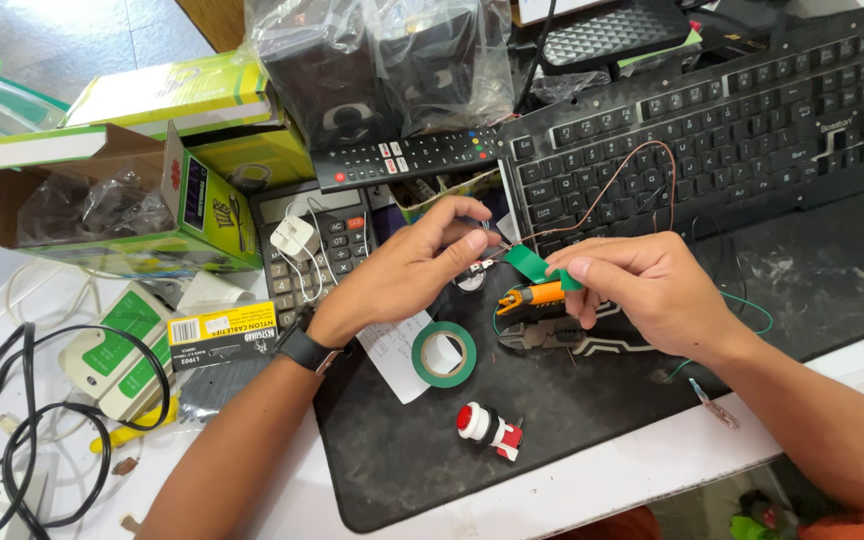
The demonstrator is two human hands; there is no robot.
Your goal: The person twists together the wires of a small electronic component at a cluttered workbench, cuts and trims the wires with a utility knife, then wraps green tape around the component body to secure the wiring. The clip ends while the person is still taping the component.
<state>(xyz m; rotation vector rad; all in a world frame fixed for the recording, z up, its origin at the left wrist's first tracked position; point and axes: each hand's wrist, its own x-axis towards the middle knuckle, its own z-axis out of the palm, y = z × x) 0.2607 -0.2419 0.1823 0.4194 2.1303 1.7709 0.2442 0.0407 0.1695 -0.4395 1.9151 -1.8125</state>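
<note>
My left hand (414, 268) pinches a thin wire joint near the keyboard's front edge. My right hand (642, 285) holds a strip of green tape (533, 265) stretched toward that joint. A thin reddish-brown wire (642, 160) loops up over the black keyboard (752, 110). Just below my hands lie an orange-handled tool (537, 296) and black pliers (552, 336). A roll of green tape (444, 354) sits on the black mat (572, 420), with a red push button (487, 427) nearer to me.
A remote control (407, 157) and a calculator (337, 250) lie behind my left hand. Green boxes (202, 210), a cable-tie packet (222, 332), black cables (22, 420) and a green-white tester (112, 350) crowd the left. A small clip (714, 405) lies at the mat's right edge.
</note>
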